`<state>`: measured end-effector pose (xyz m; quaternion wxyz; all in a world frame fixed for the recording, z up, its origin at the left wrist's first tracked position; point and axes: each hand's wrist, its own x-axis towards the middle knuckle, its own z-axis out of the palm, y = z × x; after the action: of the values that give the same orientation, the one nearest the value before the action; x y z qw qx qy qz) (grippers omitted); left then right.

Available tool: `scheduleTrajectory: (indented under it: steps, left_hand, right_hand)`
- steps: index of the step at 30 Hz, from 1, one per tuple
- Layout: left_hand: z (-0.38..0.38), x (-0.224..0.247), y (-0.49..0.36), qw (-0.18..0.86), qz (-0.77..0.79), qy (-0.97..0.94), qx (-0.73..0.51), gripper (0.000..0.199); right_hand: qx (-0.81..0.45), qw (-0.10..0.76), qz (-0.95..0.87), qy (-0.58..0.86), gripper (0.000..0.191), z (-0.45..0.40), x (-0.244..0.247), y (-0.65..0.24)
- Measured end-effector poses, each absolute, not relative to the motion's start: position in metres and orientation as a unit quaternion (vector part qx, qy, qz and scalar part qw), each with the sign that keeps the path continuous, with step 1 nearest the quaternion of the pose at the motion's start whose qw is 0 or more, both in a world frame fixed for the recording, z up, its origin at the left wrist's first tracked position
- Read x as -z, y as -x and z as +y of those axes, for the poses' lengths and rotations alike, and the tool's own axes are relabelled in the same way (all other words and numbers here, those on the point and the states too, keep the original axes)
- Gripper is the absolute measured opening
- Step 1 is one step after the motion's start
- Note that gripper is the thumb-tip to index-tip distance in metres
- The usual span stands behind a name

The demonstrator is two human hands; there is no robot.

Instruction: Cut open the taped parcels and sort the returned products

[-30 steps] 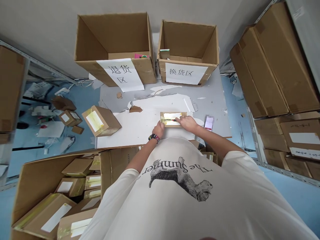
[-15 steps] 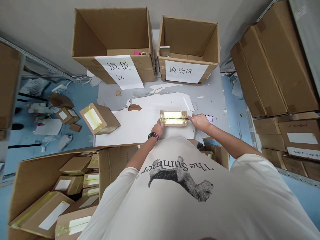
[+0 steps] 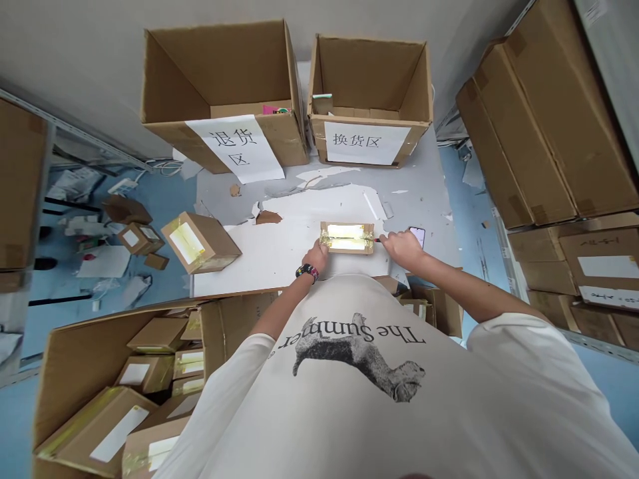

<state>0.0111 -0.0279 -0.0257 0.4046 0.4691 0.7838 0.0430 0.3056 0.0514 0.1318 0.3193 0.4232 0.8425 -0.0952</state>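
A small taped cardboard box (image 3: 347, 245) with a white label lies on the white-topped table (image 3: 289, 259). My left hand (image 3: 316, 255) grips its left end, with the thumb at the corner. Just off the box's right end, my right hand (image 3: 402, 249) is closed around a small dark tool whose thin tip points at the box; most of the tool is hidden in the fist. A phone (image 3: 417, 235) with a lit screen lies behind the right hand.
Two large open boxes (image 3: 224, 73) (image 3: 369, 80) stand at the table's back. A taped box (image 3: 200, 243) sits at the left edge. Below left, a big carton (image 3: 64, 372) holds several parcels. Stacked cartons (image 3: 539, 120) rise at the right.
My right hand has drawn slightly right, and the tool's tip is now off the box's right end. My left hand keeps its grip. The view has shifted a little.
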Motion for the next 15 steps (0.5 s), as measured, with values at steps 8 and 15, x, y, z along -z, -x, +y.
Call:
scheduleTrajectory:
  steps: [8, 15]
  left_hand:
    - [-0.029, 0.031, -0.007, 0.409, 0.782, -0.470, -0.032, 0.072]
    - [-0.033, 0.027, -0.006, 0.273, 0.763, -0.557, -0.182, 0.075]
  right_hand:
    - [0.085, 0.328, 0.835, -0.434, 0.042, 0.037, -0.150, -0.288]
    - [0.115, 0.258, 0.803, -0.525, 0.044, 0.039, -0.146, -0.336]
